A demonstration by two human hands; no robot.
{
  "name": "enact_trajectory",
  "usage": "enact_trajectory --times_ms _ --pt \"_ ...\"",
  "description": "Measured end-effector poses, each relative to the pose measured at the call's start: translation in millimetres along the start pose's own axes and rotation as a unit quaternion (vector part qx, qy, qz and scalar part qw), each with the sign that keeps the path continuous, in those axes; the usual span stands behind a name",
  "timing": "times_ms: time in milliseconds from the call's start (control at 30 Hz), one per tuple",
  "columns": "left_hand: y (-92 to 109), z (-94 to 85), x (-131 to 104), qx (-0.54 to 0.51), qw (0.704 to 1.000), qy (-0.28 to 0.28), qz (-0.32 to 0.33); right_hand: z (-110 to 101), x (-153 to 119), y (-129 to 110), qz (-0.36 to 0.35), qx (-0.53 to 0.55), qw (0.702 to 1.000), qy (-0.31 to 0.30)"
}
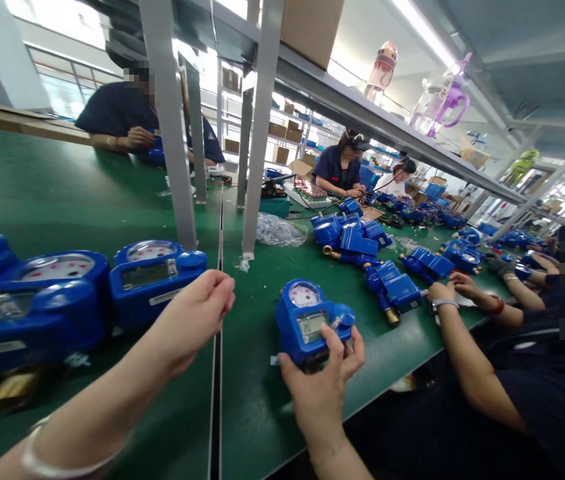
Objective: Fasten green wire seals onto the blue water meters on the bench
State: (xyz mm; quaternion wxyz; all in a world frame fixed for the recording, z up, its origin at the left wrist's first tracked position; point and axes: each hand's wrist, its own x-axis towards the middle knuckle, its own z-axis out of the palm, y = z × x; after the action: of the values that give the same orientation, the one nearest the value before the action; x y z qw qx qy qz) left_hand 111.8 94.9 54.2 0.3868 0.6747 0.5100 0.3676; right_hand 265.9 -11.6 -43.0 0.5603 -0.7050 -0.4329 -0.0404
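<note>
A blue water meter [289, 333] with a round dial and a small digital display stands on the green table in front of me. My right hand [319, 393] grips its near side, thumb at the left and fingers at the right by the display. My left hand [205, 310] is raised over the table to the left of that meter, with its fingers pinched together. Whatever those fingers hold, if anything, is too hidden to make out. Beside my left forearm stands another blue meter [135, 290], and a larger-looking meter [7, 327] with a brass end sits farther left.
Grey metal posts [257, 147] rise from the table and carry a shelf [402, 130] with bottles. Several blue meters [395, 283] lie to the right, near a crumpled plastic bag [282, 229]. Co-workers sit across and along the table; one co-worker's hands [442, 293] are close on my right.
</note>
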Motion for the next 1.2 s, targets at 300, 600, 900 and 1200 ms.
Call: enact_trajectory --times_ms 300,600,900,1200 --pt "-24.3 20.0 -97.8 -0.069 0.983 -0.157 -0.065 -28.0 -0.5 19.5 -0.086 0.001 0.994 -0.065" --pt "-22.5 31.5 -98.8 -0.039 0.982 -0.181 -0.042 -47.5 -1.4 48.8 0.031 0.074 0.997 0.002" --pt "-40.1 2.6 -124.2 0.215 0.961 -0.171 -0.018 -21.4 14.2 40.0 0.043 0.018 0.997 -0.058" --pt "-36.7 -15.1 -134.8 0.198 0.961 -0.191 -0.038 19.9 18.2 11.4 -0.169 -0.014 0.983 -0.066"
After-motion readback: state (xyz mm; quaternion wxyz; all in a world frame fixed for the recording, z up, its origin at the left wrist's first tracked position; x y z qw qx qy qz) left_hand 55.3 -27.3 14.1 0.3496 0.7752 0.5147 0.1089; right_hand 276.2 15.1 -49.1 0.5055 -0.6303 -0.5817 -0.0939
